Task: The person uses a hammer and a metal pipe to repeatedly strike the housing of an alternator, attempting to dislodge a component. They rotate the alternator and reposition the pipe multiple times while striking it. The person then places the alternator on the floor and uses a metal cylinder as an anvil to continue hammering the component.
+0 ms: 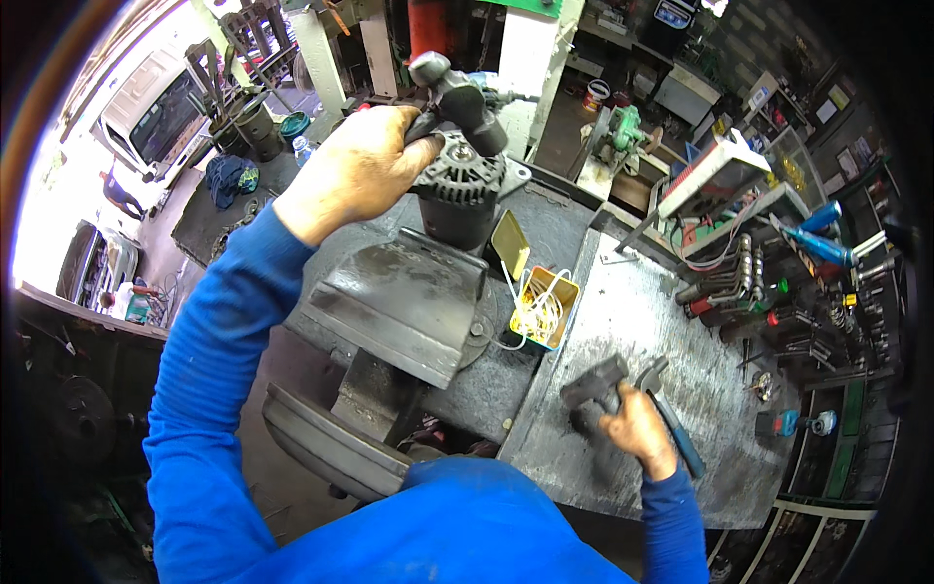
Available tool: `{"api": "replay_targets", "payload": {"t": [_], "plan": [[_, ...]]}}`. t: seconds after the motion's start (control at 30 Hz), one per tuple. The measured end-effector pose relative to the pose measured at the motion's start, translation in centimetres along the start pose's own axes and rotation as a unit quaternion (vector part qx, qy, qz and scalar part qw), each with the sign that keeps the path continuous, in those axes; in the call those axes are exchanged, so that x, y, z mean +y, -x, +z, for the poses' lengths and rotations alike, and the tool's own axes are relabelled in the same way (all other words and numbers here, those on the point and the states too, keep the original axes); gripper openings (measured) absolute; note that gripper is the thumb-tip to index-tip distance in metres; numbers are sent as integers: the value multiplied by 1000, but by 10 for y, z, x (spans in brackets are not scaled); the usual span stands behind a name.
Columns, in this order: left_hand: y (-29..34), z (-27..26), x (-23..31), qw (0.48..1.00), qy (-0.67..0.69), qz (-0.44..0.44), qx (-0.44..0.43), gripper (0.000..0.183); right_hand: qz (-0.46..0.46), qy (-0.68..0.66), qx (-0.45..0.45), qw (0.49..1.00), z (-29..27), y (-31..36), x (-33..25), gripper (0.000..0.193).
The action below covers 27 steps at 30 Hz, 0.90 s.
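My left hand (375,161) is closed round the dark handle of a ball-peen hammer (465,102). The hammer's head rests on or just above the finned, slotted top of an alternator (462,180). This alternator stands upright on a large bench vise (399,297). At the lower right, my right hand (640,433) is closed on a second, heavier hammer (595,382) with a dark blocky head, low over the metal bench top. That hammer is blurred, and its handle is mostly hidden. Beside this hand lies a hammer with a blue handle (678,433).
A yellow tin (559,336) with coiled white cord stands right of the vise. The metal-topped bench (632,311) carries sockets and tools along its right side, near a blue power tool (786,422). A green machine (626,131) stands behind. Far left, a person (122,195) is near a vehicle.
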<state>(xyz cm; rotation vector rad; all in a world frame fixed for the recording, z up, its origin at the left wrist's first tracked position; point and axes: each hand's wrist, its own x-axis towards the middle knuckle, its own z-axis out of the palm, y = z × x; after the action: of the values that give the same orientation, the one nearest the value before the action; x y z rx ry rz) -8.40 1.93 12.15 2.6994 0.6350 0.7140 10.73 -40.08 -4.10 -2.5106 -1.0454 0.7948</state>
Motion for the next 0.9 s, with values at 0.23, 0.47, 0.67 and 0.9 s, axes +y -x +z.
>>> {"api": "replay_targets", "payload": {"t": [0.23, 0.47, 0.67, 0.9], "plan": [[35, 62, 128, 932, 144, -23, -332, 42, -4, 88, 88, 992, 76, 50, 93, 46], [51, 255, 206, 880, 113, -135, -442, 48, -31, 125, 198, 972, 91, 75, 125, 43], [71, 354, 248, 904, 105, -174, -376, 44, -41, 145, 266, 952, 116, 75, 138, 49], [66, 287, 255, 979, 19, 81, -184, 60, -69, 103, 304, 945, 119, 72, 144, 49]]}}
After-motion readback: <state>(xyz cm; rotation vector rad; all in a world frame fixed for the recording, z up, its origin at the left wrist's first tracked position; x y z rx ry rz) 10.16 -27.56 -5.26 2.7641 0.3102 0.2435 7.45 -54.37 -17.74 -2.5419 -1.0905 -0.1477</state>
